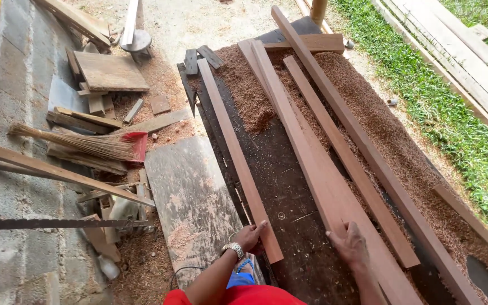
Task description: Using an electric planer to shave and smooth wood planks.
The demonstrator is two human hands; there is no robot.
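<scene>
Seen from above, a person's left hand (251,236) rests on the near end of a narrow reddish plank (237,155), fingers curled loosely over its left edge and top — touching it rather than clamped round it. A metal watch (233,249) sits on that wrist. The right hand (350,244) lies flat, fingers spread, palm down on the near part of a wider plank (306,152) just to the right. Both planks lie lengthwise on a dark workbench (289,209), running away from the person. Two more long slats lie further right — a thin one (345,164) and a longer one (368,158) — over a thick bed of sawdust (379,124) covering the bench's far and right side. Left of the bench a dusty grey sheet (190,197) lies on the ground. Beyond it are offcuts of wood, a straw broom (80,144) with a red head, and a concrete block wall (12,101). Grass (453,113) and stacked boards (464,56) run along the right.
</scene>
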